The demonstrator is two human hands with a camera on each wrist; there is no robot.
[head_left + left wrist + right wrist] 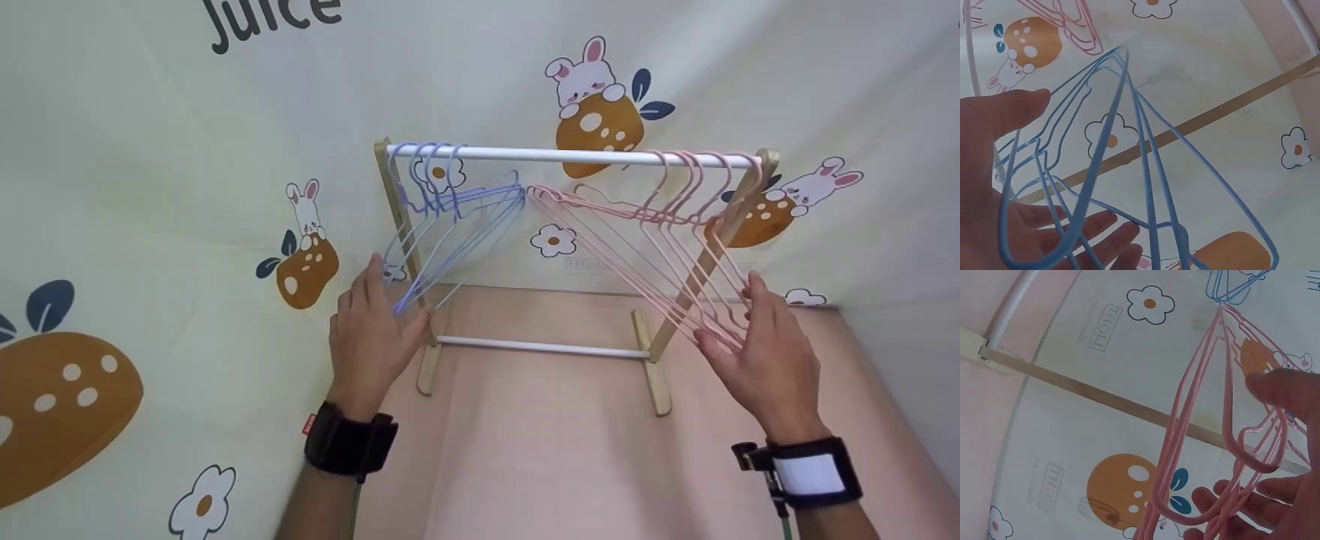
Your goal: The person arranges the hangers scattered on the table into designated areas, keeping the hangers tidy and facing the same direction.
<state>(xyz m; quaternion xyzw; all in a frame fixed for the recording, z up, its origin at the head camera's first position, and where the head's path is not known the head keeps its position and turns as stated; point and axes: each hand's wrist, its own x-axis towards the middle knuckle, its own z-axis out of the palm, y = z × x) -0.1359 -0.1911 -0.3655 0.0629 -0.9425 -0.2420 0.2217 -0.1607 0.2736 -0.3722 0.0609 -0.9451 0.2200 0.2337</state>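
Several blue wire hangers [523, 196] hang at the left end of a small rack's white top rail [555, 156]. My left hand [371, 337] is at their outer ends, its straight fingers spread along them. In the left wrist view the thumb [1022, 109] stands apart from the fingers, with hanger wires between. Several pink hangers [660, 217] hang at the right end. Beside their outer ends is my right hand [772, 360], fingers extended. The right wrist view shows its loosely bent fingers touching the pink wires [1188, 402], the thumb apart. The two groups' inner ends nearly meet mid-rack.
The rack has wooden side posts [701, 274], wooden feet [651, 367] and a white lower bar [540, 346]. It stands on a pinkish surface [540, 450]. A pale sheet [465, 75] with printed rabbits, fruit and flowers surrounds it at the back and sides.
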